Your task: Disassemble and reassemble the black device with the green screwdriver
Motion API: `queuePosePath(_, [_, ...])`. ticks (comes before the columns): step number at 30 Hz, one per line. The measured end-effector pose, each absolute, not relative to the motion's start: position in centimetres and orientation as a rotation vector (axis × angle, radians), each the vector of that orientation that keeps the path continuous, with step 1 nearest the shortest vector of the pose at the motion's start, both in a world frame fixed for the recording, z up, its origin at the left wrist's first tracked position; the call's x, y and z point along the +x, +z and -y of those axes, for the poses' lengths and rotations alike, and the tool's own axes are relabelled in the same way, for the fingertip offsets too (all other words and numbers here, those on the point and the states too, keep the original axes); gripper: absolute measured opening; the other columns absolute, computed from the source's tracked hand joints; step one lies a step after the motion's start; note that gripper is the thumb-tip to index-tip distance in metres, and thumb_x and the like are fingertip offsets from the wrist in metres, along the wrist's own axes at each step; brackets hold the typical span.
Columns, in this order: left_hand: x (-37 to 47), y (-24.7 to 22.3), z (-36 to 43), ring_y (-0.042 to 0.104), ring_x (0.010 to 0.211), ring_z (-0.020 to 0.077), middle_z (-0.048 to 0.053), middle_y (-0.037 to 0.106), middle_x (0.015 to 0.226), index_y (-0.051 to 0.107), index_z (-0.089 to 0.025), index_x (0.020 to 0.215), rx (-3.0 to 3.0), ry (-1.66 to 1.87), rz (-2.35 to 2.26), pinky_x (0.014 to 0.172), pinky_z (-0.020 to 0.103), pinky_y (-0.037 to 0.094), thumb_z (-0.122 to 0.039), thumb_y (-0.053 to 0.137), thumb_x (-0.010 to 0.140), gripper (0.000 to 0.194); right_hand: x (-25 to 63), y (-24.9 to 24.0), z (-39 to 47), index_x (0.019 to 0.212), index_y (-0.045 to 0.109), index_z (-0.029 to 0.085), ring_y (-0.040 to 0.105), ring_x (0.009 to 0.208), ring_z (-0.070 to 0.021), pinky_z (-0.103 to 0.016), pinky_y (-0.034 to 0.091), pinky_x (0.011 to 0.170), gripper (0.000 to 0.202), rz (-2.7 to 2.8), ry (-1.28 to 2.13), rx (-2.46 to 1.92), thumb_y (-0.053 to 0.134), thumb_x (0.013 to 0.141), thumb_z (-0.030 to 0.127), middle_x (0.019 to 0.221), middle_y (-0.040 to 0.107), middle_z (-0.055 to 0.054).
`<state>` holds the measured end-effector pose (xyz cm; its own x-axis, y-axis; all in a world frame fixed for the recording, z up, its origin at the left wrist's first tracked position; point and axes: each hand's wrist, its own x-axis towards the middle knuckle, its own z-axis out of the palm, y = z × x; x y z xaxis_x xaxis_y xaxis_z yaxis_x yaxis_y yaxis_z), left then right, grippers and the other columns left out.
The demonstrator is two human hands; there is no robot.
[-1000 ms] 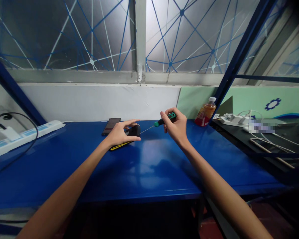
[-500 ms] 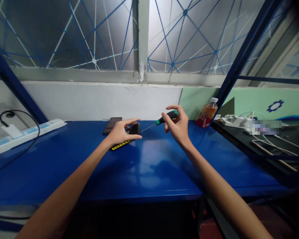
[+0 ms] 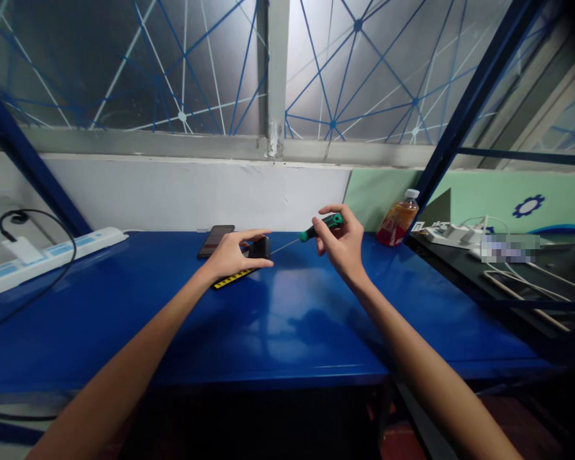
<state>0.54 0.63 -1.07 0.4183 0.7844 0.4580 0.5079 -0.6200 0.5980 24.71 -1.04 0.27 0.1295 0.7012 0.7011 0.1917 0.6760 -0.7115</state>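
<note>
Left fingers hold a black block, right fingers a screwdriver aimed at it

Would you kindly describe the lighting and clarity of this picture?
Head view: pale glare on the blue table, dark shadows or reflections beside it; head view: the black object in the left hand lacks readable detail; head view: pixelated patch at right, black upper-right corner.

Screwdriver in right grip
</note>
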Motion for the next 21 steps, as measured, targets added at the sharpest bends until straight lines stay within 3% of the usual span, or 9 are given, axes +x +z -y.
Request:
queuePosePath(5, [0.51, -1.19, -0.65, 0.060, 0.116, 0.0278, 0.008, 0.067, 0.124, 0.061, -0.028, 0.128, 2.311, 1.035, -1.107, 0.094, 0.042, 0.049, -0.038, 0.079, 0.069, 0.063, 24.78, 0.56, 1.19, 0.095, 0.054, 0.022, 0.046, 0.031, -0.0075, -0.020, 0.035, 0.035, 0.028, 1.439, 0.410, -0.848, 0.063, 0.086, 0.047, 0.049, 0.049, 0.010])
queuePosePath(10, [0.52, -1.09, -0.58, 0.060, 0.115, 0.0280, 0.007, 0.065, 0.126, 0.061, -0.027, 0.128, 2.319, 1.030, -1.109, 0.094, 0.042, 0.050, -0.042, 0.080, 0.069, 0.064, 25.24, 0.07, 0.62, 0.105, 0.051, 0.023, 0.053, 0.036, -0.0099, -0.021, 0.041, 0.041, 0.022, 1.481, 0.518, -0.759, 0.055, 0.090, 0.038, 0.050, 0.052, 0.010])
queuePosePath(17, [0.62, -1.02, -0.48, 0.059, 0.117, 0.0280, 0.006, 0.065, 0.127, 0.060, -0.028, 0.129, 2.320, 1.026, -1.100, 0.095, 0.043, 0.050, -0.043, 0.079, 0.069, 0.065, 24.75, 0.39, 1.21, 0.093, 0.053, 0.022, 0.043, 0.031, -0.0071, -0.019, 0.033, 0.034, 0.027, 1.403, 0.390, -0.811, 0.068, 0.083, 0.042, 0.046, 0.047, 0.011])
queuePosePath(21, [0.57, -1.11, -0.54, 0.059, 0.116, 0.0275, 0.006, 0.065, 0.127, 0.061, -0.028, 0.128, 2.328, 1.034, -1.104, 0.094, 0.043, 0.051, -0.043, 0.079, 0.069, 0.063, 24.95, 0.38, 1.08, 0.099, 0.055, 0.022, 0.046, 0.031, -0.0081, -0.020, 0.036, 0.036, 0.025, 1.439, 0.481, -0.778, 0.058, 0.089, 0.044, 0.046, 0.047, 0.010])
